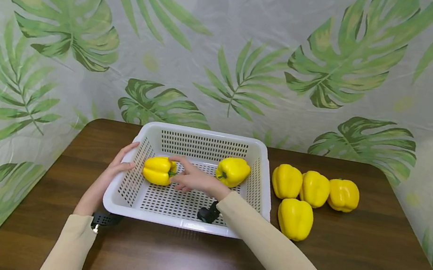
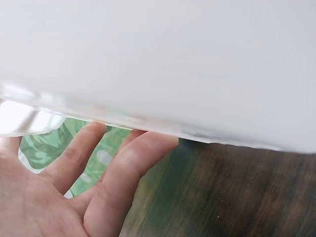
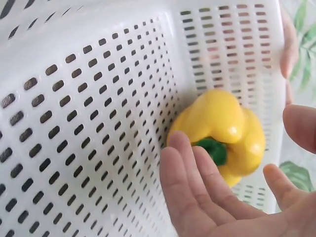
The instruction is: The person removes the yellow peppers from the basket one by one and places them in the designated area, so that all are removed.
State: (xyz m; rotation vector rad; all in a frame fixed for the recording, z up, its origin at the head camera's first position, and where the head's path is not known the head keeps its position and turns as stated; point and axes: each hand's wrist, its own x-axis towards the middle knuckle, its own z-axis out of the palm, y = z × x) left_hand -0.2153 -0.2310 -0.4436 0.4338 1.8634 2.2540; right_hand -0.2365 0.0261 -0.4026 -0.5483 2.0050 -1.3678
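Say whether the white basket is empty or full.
Neither: the white basket holds a left yellow pepper and a right yellow pepper, with bare floor showing.

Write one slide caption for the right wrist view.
Right hand near a yellow bell pepper inside a white perforated basket.

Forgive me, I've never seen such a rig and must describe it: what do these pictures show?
No machine: a person works barehanded. The wide picture is from a head-worn camera; the close ones are from small black cameras, one per wrist. A white rectangular plastic basket with slotted walls stands on a dark brown wood-grain table. Inside are two glossy yellow bell peppers; four more peppers lie to its right. The left hand touches the basket's left rim. The right hand is inside the basket, its fingers close to the left pepper. Neither grips a pepper.
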